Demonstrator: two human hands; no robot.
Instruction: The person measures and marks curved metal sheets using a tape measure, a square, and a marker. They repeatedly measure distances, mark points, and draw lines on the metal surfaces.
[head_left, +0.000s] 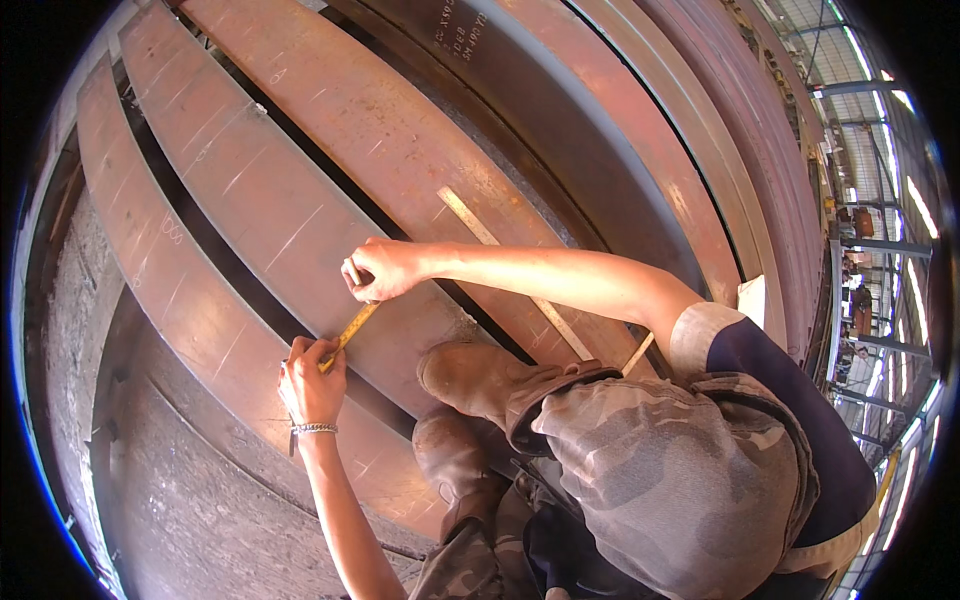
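My left hand [315, 383], with a chain bracelet at the wrist, is closed on the near end of a yellow measuring tape [352, 328]. The strip slants up toward my right hand [388, 268] across the dark gap between two rusty steel beams. My right hand's fingers are closed around a short pale stick [354, 272], which looks like chalk. This hand is just above the tape's far end; whether it also grips the tape is hidden. Beneath both hands lie the nearest steel beam [190, 290] and the second steel beam [265, 205], both with thin white marks.
A long yellowish ruler-like strip [470, 216] lies on the third beam, passing under my right forearm. More long beams [610, 110] run side by side beyond, with dark gaps between. My brown boots [470, 375] rest on the beams. Grey concrete floor [200, 430] is at the left.
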